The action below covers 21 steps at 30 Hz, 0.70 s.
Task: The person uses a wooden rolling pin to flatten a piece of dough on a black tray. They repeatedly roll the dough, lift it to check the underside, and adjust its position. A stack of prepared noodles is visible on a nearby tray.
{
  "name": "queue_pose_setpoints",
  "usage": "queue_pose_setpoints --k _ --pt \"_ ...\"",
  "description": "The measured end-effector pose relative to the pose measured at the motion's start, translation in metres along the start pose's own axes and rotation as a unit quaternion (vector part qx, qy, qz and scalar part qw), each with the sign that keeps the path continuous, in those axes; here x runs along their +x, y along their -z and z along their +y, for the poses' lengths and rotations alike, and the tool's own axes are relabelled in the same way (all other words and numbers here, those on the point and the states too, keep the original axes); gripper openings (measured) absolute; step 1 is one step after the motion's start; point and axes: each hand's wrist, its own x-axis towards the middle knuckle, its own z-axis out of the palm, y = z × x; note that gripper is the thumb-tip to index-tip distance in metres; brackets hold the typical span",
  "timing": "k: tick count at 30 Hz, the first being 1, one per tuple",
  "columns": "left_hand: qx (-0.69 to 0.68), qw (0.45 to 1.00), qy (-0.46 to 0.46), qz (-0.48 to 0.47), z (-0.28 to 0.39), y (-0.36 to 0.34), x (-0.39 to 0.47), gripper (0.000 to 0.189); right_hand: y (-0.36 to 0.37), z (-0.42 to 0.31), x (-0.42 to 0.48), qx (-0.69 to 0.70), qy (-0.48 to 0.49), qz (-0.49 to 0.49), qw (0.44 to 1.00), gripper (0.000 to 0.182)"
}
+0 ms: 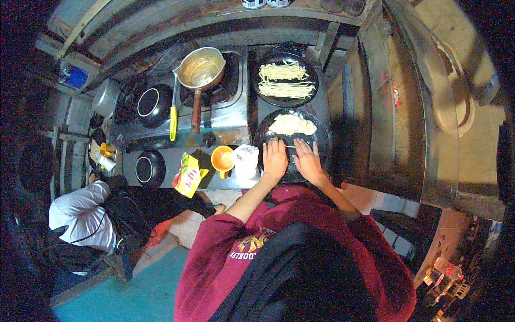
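Observation:
My left hand [275, 157] lies palm down on a round black tray [263, 128], its fingers stretched out. Beside it my right hand [308, 159] presses flat on the same tray. A thin pale strand of dough [290, 147] shows in the gap between them; its ends run under my fingers and are hidden. Just beyond my fingertips rests an irregular lump of pale dough [293, 124], with white powder around it. Farther back, a second round black tray [277, 59] carries two rows of thin dough strands [286, 89].
Left of my hands are a powder-filled plastic bag [245, 159], an orange cup [222, 157] and a yellow packet [189, 175]. A wooden-handled saucepan [201, 68] sits on the stove [229, 116] beside a yellow-handled utensil [173, 122]. A person [82, 213] sits at far left.

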Motion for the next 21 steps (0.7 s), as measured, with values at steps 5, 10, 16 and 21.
queue_pose_setpoints --k 5,10,16,21 --pt "0.04 0.998 0.024 -0.031 -0.024 -0.002 -0.001 0.022 0.0 0.011 -0.003 -0.011 -0.062 0.046 0.997 0.034" --pt "0.042 0.998 0.017 -0.037 -0.022 0.002 0.003 0.022 -0.001 0.018 0.001 -0.034 -0.053 0.06 0.996 0.011" --pt "0.032 0.998 0.03 -0.053 -0.019 0.009 0.004 0.027 -0.002 0.021 0.0 -0.053 -0.06 0.065 0.995 0.01" --pt "-0.178 0.983 -0.003 -0.054 0.0 0.008 0.004 0.041 -0.002 0.007 -0.001 -0.02 -0.039 0.078 0.996 0.029"
